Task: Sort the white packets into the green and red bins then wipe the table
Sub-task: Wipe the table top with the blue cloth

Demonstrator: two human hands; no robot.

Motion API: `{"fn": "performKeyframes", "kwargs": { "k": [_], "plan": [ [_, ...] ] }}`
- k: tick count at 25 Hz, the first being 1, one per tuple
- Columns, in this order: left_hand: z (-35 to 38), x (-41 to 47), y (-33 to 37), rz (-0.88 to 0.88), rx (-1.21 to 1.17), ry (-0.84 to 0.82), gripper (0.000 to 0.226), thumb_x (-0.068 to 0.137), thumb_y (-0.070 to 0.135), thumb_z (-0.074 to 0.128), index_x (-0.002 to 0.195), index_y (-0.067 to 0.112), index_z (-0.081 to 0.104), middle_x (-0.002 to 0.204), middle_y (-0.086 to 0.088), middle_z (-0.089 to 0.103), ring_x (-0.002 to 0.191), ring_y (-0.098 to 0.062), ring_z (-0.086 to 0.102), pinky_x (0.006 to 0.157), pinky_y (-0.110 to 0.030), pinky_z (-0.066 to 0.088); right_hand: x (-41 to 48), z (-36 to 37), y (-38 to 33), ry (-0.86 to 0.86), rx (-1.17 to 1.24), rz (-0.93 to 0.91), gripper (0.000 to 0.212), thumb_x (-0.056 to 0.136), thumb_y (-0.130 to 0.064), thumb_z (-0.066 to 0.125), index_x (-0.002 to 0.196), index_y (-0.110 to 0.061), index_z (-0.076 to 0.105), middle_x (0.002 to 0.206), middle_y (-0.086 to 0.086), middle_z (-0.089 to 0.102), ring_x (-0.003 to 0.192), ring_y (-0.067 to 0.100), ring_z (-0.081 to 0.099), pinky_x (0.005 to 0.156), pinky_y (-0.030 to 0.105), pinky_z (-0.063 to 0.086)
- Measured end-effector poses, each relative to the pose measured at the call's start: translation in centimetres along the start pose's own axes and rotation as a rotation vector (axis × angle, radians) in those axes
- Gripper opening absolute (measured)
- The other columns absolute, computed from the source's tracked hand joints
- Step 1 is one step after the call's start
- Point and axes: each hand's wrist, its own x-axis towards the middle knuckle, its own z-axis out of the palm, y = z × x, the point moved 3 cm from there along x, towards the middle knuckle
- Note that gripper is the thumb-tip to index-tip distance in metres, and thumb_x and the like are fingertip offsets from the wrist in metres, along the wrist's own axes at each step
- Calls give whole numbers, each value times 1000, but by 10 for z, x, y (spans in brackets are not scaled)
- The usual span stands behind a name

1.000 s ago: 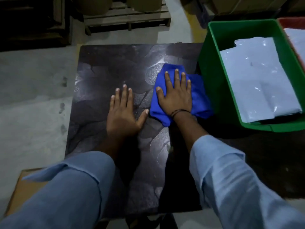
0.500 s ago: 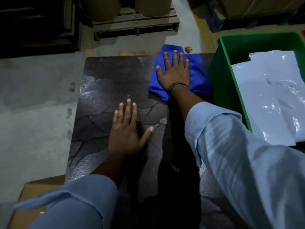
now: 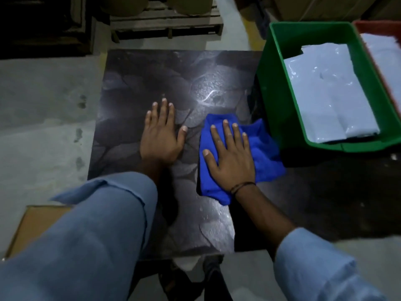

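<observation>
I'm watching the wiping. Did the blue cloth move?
Yes. The cloth slid from the far edge of the table toward its near side.

Head view, steeply down, near table

Wooden pallet and cardboard box lie well apart

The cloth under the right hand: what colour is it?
Bright blue. The cloth lies on the dark table, pressed flat by the right hand; head view, the only one.
</observation>
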Motion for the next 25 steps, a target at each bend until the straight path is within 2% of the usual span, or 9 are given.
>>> {"fn": "performKeyframes", "kwargs": {
  "k": [6,11,15,20,23,25],
  "plan": [
    [-7,-1,0,-3,14,-41,81,98,57,26,159,4,21,169,-17,15,155,-38,12,127,-49,10,-121,-4,-27,-63,-27,-24,69,101,-60,26,160,-28,10,168,6,1,155,28,-5,123,51,11],
    [-8,-1,0,-10,12,-64,82,98,59,24,160,5,20,169,-16,13,156,-37,10,127,-48,9,-124,-2,-30,-59,-20,-14,69,101,-61,25,160,-29,10,169,5,1,155,27,-6,123,51,10],
    [-5,2,-1,-14,24,-38,79,99,56,30,160,5,21,169,-15,15,156,-36,11,127,-47,10,-67,-1,-22,10,4,11,68,100,-59,29,159,-28,19,168,8,10,155,29,3,124,51,9],
    [1,8,-3,-17,20,-7,79,98,55,34,159,5,24,169,-15,16,156,-36,14,127,-48,12,71,7,-5,36,6,53,69,97,-60,26,158,-27,25,166,10,17,154,32,11,123,52,10],
    [6,7,-4,-8,45,72,77,97,52,42,157,3,31,167,-17,23,154,-36,21,126,-50,17,159,9,-1,5,5,41,70,97,-62,26,158,-29,22,167,9,14,154,32,8,124,52,6],
    [7,8,-4,-9,88,65,78,97,52,43,157,3,32,167,-16,23,154,-36,20,125,-50,18,213,6,-2,-24,19,34,70,97,-63,25,159,-30,20,168,7,11,154,31,6,124,52,4]
  ]
}}
